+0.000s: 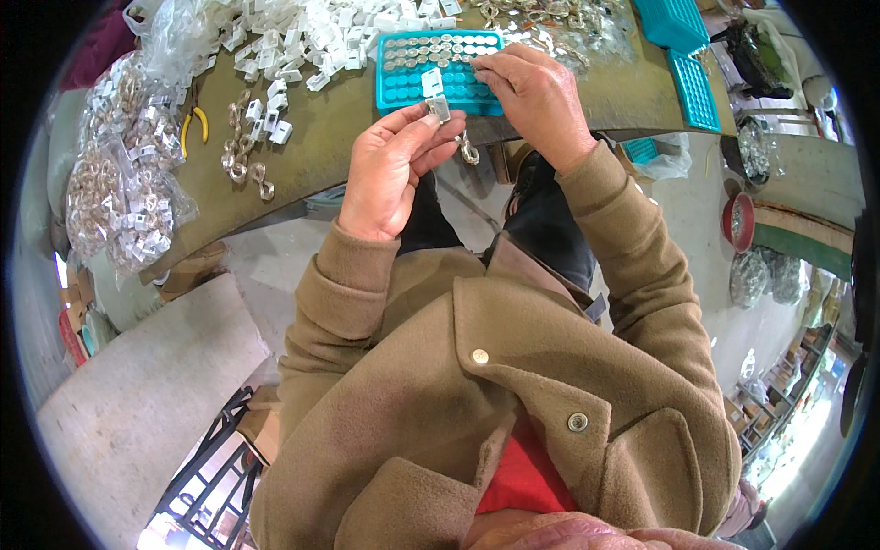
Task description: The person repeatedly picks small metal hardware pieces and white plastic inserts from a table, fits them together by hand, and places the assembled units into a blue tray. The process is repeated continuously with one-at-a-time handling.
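Note:
My left hand (390,170) pinches a small hinged white plastic case (439,108), whose white flap (431,82) stands open over the tray. A short silver chain (469,148) hangs beside those fingers. A teal tray (387,103) with rows of round pockets lies at the table's near edge. Silver button-like discs (435,48) fill its far rows, while the near pockets look bare. My right hand (541,99) is over the tray's right side, thumb and forefinger pressed together at the rows of discs. Whatever is between them is hidden.
White plastic cases (302,37) are heaped at the back. Bagged chained pieces (128,183) cover the table's left end, near yellow-handled pliers (195,128). Loose chains (240,151) lie left of my left hand. More teal trays (694,92) sit at the right edge.

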`<action>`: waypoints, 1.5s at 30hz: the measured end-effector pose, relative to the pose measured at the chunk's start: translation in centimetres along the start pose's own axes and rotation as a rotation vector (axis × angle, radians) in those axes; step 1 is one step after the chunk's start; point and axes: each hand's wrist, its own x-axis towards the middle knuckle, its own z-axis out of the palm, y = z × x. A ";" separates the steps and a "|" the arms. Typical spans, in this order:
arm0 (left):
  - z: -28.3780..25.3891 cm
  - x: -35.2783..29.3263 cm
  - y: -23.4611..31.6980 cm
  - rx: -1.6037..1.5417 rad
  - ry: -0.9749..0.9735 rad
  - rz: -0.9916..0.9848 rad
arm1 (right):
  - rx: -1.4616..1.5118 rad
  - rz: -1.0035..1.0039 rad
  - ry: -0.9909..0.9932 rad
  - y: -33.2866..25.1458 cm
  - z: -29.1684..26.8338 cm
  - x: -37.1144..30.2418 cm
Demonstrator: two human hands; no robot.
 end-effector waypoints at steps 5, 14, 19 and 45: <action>0.0 -0.1 -0.2 0.021 0.002 -0.001 | -0.068 -0.065 -0.059 -0.1 -0.4 0.7; 0.3 -0.9 -0.5 0.091 -0.016 0.038 | 0.242 -0.015 -0.081 -4.1 -1.3 -1.1; 0.7 -1.3 -0.7 0.135 0.005 0.111 | 0.074 -0.154 0.003 -4.7 -0.7 -1.5; 0.8 -1.8 -0.8 0.120 0.067 0.056 | 0.349 -0.015 -0.084 -4.2 -0.8 -2.1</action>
